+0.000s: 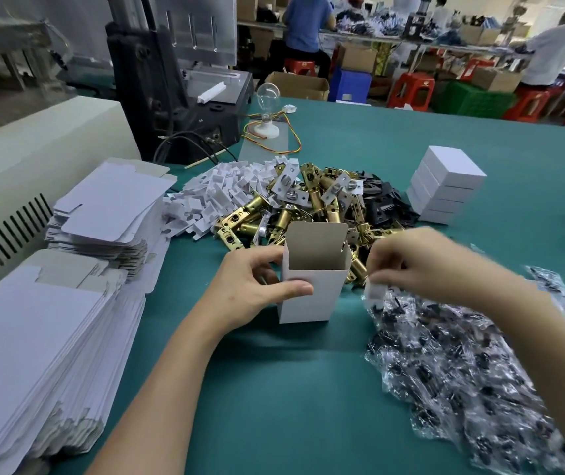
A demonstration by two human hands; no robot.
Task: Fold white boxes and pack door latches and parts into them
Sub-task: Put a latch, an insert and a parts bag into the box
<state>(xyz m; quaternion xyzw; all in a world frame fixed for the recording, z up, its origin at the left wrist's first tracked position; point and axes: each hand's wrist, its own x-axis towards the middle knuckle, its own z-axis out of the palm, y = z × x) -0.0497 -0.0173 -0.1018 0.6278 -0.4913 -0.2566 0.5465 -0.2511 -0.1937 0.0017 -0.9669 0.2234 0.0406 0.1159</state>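
The box (322,303) is showing white outside, grey inside, on a teal table (274,389); behind the box, latches (284,217) are gleaming brass-gold.

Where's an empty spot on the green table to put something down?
The bare green mat near you, between the flat white cardboard stacks and the crinkly clear plastic bags. Also behind the stacked closed white boxes. The middle is crowded with brass latches.

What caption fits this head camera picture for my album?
Left hand holds an open white box upright while right hand pinches a small packet.
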